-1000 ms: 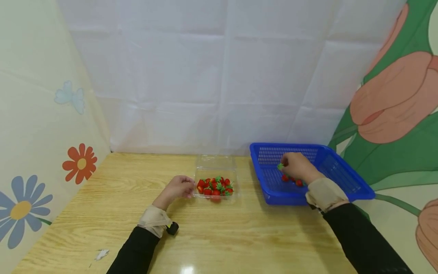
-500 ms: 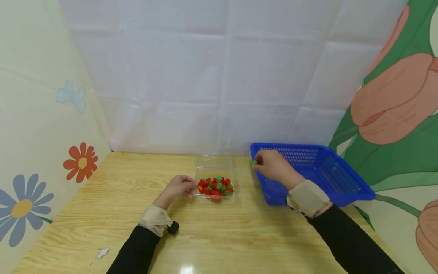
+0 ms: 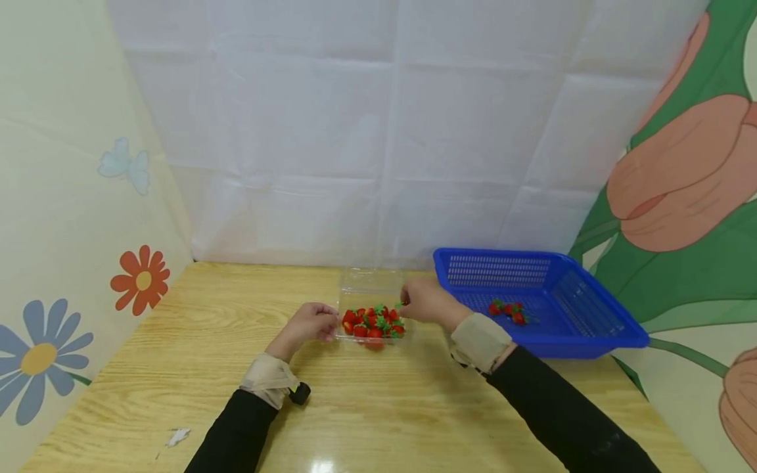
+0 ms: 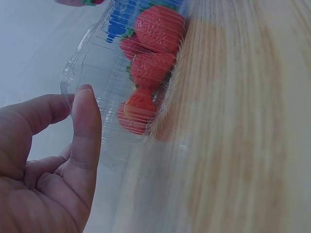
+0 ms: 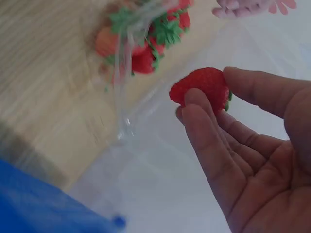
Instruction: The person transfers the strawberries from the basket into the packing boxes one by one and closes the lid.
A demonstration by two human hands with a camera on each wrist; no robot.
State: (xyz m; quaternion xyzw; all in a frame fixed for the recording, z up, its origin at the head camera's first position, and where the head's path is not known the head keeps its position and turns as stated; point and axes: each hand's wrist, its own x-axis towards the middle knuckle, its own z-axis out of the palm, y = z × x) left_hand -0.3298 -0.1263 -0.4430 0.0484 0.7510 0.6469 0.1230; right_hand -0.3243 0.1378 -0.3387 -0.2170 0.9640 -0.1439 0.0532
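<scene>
Right of centre, the right hand [image 3: 427, 303] pinched a strawberry [image 5: 203, 86] beside the clear box [image 4: 92, 60]; a low, gentle release seemed best. Left of centre, the left hand [image 3: 310, 322] pinched the box's edge, likely steadying it. Farther right, the blue basket [image 3: 568, 349] stood on the wood-grained desk [image 3: 378, 414]; creased white sheeting [image 3: 284, 125] hung behind.

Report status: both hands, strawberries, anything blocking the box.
Left hand pinches clear box rim. Right hand holds one strawberry near box's right edge. More strawberries in blue basket. Lid open, no obstruction visible.
</scene>
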